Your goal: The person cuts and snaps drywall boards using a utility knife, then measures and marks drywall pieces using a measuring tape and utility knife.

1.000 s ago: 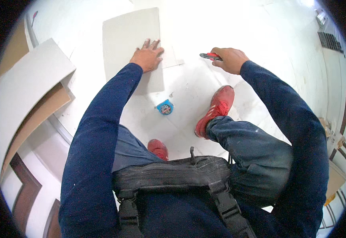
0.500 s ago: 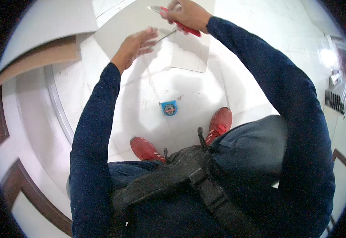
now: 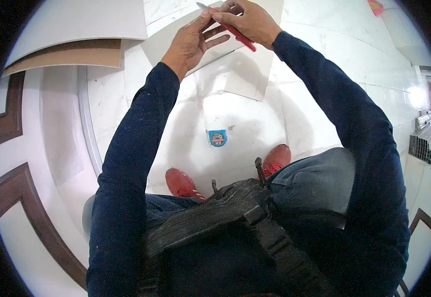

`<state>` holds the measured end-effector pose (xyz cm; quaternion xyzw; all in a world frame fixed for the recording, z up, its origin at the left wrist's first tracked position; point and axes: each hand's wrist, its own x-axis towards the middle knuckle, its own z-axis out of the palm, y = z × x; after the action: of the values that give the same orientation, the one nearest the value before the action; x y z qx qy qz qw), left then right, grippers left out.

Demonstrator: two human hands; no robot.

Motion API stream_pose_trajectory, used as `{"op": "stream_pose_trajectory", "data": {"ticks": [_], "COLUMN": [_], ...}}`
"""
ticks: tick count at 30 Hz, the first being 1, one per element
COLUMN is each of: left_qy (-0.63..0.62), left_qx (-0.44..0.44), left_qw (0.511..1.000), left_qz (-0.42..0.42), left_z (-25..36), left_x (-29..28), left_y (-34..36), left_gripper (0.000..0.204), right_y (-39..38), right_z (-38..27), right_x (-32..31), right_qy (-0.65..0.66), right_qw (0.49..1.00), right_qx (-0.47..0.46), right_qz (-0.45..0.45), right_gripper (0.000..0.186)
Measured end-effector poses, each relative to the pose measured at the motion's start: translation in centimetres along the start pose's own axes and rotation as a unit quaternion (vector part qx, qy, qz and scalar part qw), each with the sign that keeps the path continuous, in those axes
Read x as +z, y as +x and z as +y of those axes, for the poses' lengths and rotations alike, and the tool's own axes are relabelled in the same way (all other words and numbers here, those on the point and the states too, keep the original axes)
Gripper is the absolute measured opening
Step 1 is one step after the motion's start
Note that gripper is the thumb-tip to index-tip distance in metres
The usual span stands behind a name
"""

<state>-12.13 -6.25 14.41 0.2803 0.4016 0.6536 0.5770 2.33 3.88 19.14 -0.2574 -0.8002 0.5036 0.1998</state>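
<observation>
In my right hand [image 3: 255,24] is a red utility knife [image 3: 240,37], its blade end pointing up and to the left. My left hand [image 3: 191,42] is beside the blade end, thumb and fingers apart; one fingertip is close to the blade, and I cannot tell whether it touches. Under both hands a pale flat board [image 3: 247,74] lies on the floor, with a thin dark line along part of it. A blue tape measure [image 3: 218,138] rests on the floor between my feet and the board.
My red shoes [image 3: 181,183] stand on white floor tiles. At the upper left a white panel [image 3: 82,20] juts in above a brown board edge [image 3: 77,53]. Metal tubes [image 3: 425,143] are stacked at the far right. A red object [image 3: 375,7] sits at the upper right.
My hands have come together, the left moving up and right to the knife's blade end. The view has shifted slightly; the knife stays in my right hand.
</observation>
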Motion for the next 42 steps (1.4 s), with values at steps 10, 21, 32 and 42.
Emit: {"op": "stream_pose_trajectory", "data": {"ticks": [10, 21, 32, 42], "left_qy": [0.039, 0.036, 0.054, -0.015], "left_qx": [-0.019, -0.041, -0.030, -0.057], "left_qw": [0.999, 0.997, 0.994, 0.996], "left_qz": [0.023, 0.046, 0.087, 0.064], "left_z": [0.5, 1.3, 1.1, 0.9], "left_x": [1.4, 0.1, -0.2, 0.3], "left_y": [0.8, -0.2, -0.5, -0.5], "left_gripper": [0.041, 0.043, 0.040, 0.045], "right_y": [-0.4, -0.7, -0.5, 0.5], "right_z": [3.3, 2.2, 1.2, 2.1], "right_x": [-0.1, 1.3, 2.6, 2.8], "right_qy": [-0.078, -0.128, -0.129, -0.118], "right_qw": [0.994, 0.974, 0.977, 0.970], "right_qx": [-0.022, -0.178, -0.145, -0.168], "right_qz": [0.071, 0.059, 0.087, 0.130], "right_gripper": [0.050, 0.030, 0.027, 0.021]}}
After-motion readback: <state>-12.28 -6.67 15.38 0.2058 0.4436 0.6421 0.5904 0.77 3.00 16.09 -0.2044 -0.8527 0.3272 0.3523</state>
